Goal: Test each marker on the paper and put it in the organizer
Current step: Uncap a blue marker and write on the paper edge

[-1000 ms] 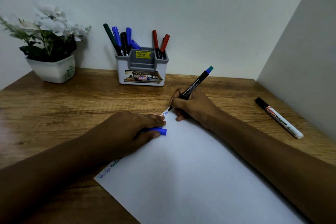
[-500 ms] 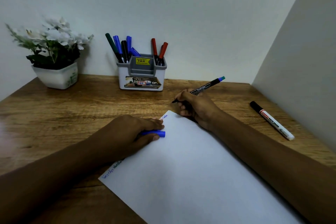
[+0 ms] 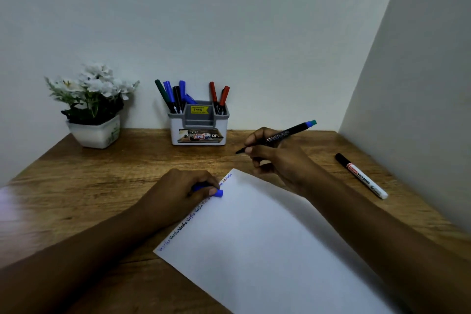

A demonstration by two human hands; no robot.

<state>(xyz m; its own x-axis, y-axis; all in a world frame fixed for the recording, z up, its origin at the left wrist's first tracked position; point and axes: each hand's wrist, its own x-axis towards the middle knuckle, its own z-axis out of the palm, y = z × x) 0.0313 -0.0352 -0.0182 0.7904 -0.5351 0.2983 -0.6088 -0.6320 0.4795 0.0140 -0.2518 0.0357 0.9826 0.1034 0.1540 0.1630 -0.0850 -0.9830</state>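
Observation:
A white sheet of paper [image 3: 267, 242] lies on the wooden desk, with small written words along its left edge. My right hand [image 3: 275, 160] grips an uncapped black marker [image 3: 283, 135] with a blue-green end, its tip lifted off the paper and pointing left above the desk. Resting at the paper's left edge, my left hand [image 3: 186, 191] holds the blue cap [image 3: 216, 192] between thumb and fingers. A grey-and-white organizer [image 3: 201, 132] stands at the back with several markers upright in it. A white whiteboard marker [image 3: 362, 176] with a black cap lies on the desk at the right.
A white pot of white flowers [image 3: 94, 109] stands at the back left. Walls close the desk at the back and right. Bare wood [image 3: 102, 168] lies between the pot, the organizer and the paper.
My right hand has lifted the marker off the paper's top corner and tilted it flatter. The left hand still holds the blue cap. The camera has tilted up.

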